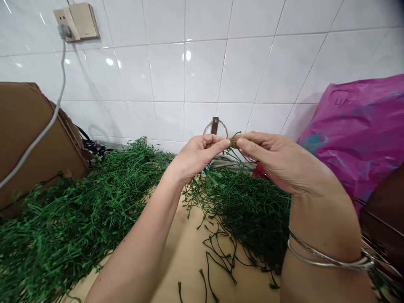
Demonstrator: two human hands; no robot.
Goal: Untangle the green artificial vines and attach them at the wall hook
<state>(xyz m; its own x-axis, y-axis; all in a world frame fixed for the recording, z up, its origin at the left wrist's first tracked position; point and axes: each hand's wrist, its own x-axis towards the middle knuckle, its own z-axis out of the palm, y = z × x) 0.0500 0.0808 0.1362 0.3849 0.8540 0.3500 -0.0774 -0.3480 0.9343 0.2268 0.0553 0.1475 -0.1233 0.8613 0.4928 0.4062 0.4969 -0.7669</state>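
My left hand (202, 153) and my right hand (268, 153) meet in front of the tiled wall, fingertips almost touching. Thumb and fingers of each pinch a thin green cord (234, 143), whose short end sticks up between them and whose strands hang below. Whether it is knotted there is too small to tell. Under my right hand spreads a heap of dark green cords (252, 202) with frayed or tufted ends. To the left of my left forearm lies a larger pile of brighter green cords (104, 206).
Loose cords lie on the tan tabletop (186, 248). A cardboard box (34, 126) stands at left, with a white cable (47, 126) running past it from a wall socket (75, 23). At right leans a magenta plastic bag (362, 130). A brown strap (215, 125) is near the wall.
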